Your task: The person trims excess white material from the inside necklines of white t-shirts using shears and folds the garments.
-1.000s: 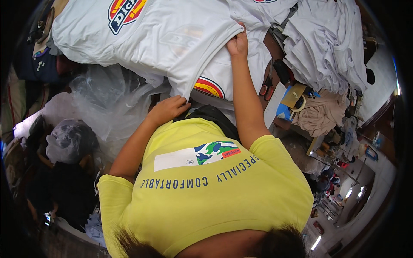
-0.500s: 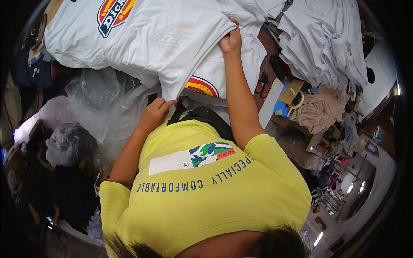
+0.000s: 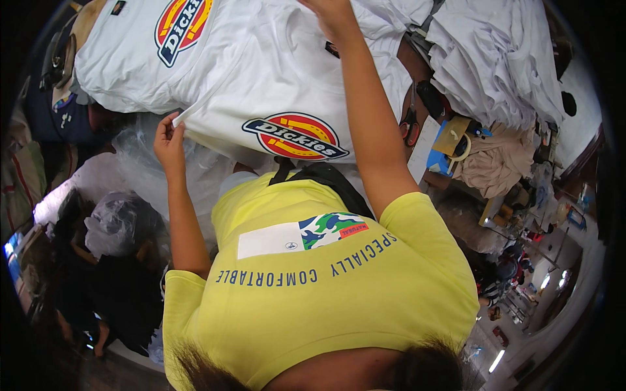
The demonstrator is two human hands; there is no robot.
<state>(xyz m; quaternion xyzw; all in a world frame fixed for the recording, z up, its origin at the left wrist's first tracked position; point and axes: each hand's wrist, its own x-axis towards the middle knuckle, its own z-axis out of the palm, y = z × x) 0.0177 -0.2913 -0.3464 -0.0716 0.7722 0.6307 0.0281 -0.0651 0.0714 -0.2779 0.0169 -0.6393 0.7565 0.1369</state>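
White T-shirts lie spread over the work surface at the far side. One white T-shirt (image 3: 225,124) shows a round red, yellow and dark blue print (image 3: 297,137) close in front of me. My left hand (image 3: 171,144) pinches its edge between thumb and fingertips, at the left of the print. My right hand (image 3: 334,18) is over the white cloth farther away, at the top of the view. Its fingertips run out of the picture, so their grip is hidden. A second white T-shirt (image 3: 127,72) with the same print lies at the far left.
To the right lie red-handled scissors (image 3: 409,128), a tape roll (image 3: 461,148) and a crumpled beige cloth (image 3: 499,163). A tall stack of white garments (image 3: 492,58) stands at the far right. Clear plastic (image 3: 143,153) hangs below the left hand, near a plastic-wrapped bundle (image 3: 117,225).
My left hand has moved left and away from me with the shirt edge. The folded-over cloth has swung left, uncovering the whole print. My right hand has let go of the corner and reached farther away.
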